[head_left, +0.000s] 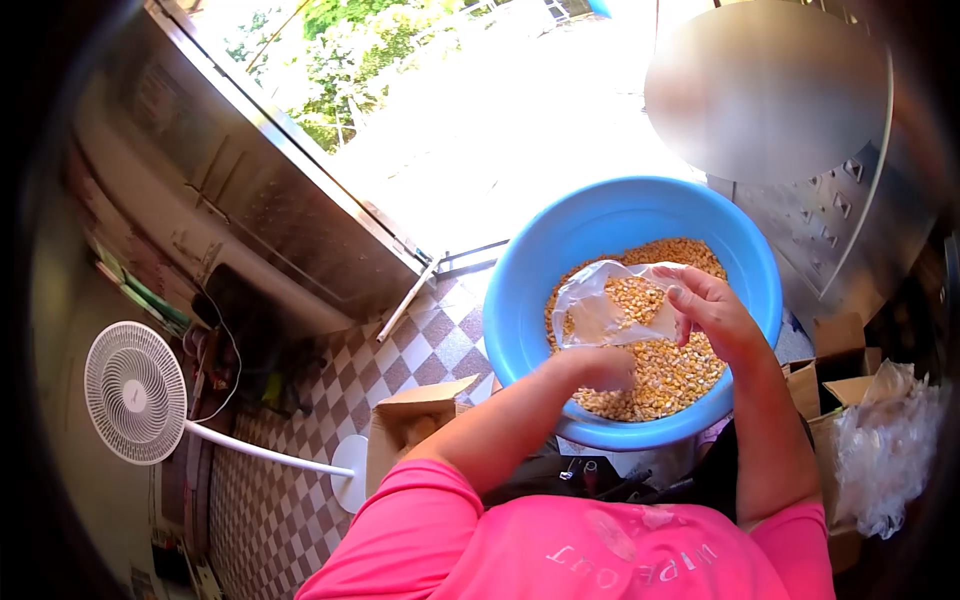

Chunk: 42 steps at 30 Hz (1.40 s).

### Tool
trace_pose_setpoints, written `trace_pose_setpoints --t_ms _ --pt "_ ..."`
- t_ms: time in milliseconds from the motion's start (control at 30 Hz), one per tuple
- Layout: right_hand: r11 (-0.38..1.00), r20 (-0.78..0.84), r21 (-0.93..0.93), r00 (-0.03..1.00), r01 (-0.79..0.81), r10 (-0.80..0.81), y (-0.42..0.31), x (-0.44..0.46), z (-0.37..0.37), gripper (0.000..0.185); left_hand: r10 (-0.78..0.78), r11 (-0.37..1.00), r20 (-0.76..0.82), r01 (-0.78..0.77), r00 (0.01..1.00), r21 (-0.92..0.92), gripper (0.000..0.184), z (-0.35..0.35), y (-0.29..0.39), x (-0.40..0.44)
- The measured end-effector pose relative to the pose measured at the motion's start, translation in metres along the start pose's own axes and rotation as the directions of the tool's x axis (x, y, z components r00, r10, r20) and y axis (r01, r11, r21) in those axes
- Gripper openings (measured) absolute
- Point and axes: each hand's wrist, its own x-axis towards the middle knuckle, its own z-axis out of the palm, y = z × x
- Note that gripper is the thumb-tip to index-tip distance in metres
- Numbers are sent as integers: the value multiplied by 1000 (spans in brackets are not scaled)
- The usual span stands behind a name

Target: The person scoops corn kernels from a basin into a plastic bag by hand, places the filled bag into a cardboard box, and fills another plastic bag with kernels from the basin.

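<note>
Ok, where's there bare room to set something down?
Probably the checkered floor between the cardboard box, blue tub and white stick; more tile shows left of the fan base. Crowded: inside the tub, with corn, clear bag, left hand and right hand; and the right side, with crumpled plastic.

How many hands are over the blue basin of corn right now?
2. The left hand, blurred, is over the near side of the basin, close to the plastic bag; the right hand is at the bag's right edge. No others show there.
</note>
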Motion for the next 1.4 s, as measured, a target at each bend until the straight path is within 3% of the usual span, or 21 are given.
trace_pose_setpoints --t_ms 67,133,233,267,400,467,600,733,800,833,900,933,1000,1033,1100,1133,1200,1267,1300,1333,1400 --pt "1000 8 18 1000 21 -21 2 0 -1 38 72 952 -274 -148 959 -267 24 -3 -9 -2" --pt "1000 -17 -5 999 29 -30 2 0 -1 38 42 681 -210 -182 977 -709 20 -13 0 -21" --pt "998 11 -35 999 43 -43 5 1 -2 38 243 215 -209 -262 947 -941 15 -18 -7 -29" --pt "999 -6 -38 999 36 -37 7 2 -4 38 298 50 -203 -228 933 -972 14 -20 -9 -31" --pt "998 29 -34 998 50 -49 11 4 -6 39 272 -137 -278 -249 921 -959 12 -25 -12 -32" --pt "998 35 -6 997 66 -66 11 5 -4 39 59 -256 -398 -372 915 -893 13 -25 -18 -23" --pt "998 45 -10 997 61 -60 9 4 -4 39 -102 -353 -535 -534 838 -769 24 -24 -15 -22" --pt "999 41 2 998 50 -50 12 5 -5 38 -104 -314 -588 -588 802 -746 31 -23 -26 -16" --pt "999 38 18 999 35 -36 15 6 -6 39 -292 -117 -597 -647 747 -753 40 -24 -21 -14" --pt "999 39 17 999 35 -35 14 5 -6 39 -293 -118 -597 -648 747 -753 40 -23 -19 -13" --pt "1000 45 12 999 27 -27 11 4 -6 39 -265 158 -724 -712 637 -684 45 -21 -16 -11" --pt "1000 45 12 999 27 -27 10 4 -5 39 -265 157 -724 -712 637 -684 45 -20 -17 -10" --pt "999 31 9 999 37 -37 10 4 -5 39 -164 403 -808 -710 565 -578 40 -20 -17 -11" --pt "999 30 8 999 38 -38 10 4 -5 39 -163 403 -809 -710 565 -578 40 -21 -14 -15" --pt "999 30 7 998 52 -52 8 4 -4 40 -9 238 -585 -566 811 -789 34 -25 -6 -29" --pt "999 29 7 998 52 -53 8 3 -5 40 -9 239 -585 -566 811 -789 34 -25 -1 -33" --pt "999 29 7 999 32 -32 8 3 -5 40 126 452 -355 -372 926 -811 28 -20 7 -34" --pt "1000 32 8 999 23 -24 8 3 -5 40 51 795 -167 -141 985 -591 29 -12 12 -26" --pt "1000 35 9 999 16 -16 8 3 -5 40 -82 955 -101 50 992 -294 35 -12 18 -26" --pt "1000 36 8 999 15 -16 8 3 -5 40 -83 954 -102 49 991 -295 35 -9 16 -23" --pt "999 25 7 999 32 -32 8 3 -4 40 -175 968 -208 207 962 144 34 -1 10 -18"
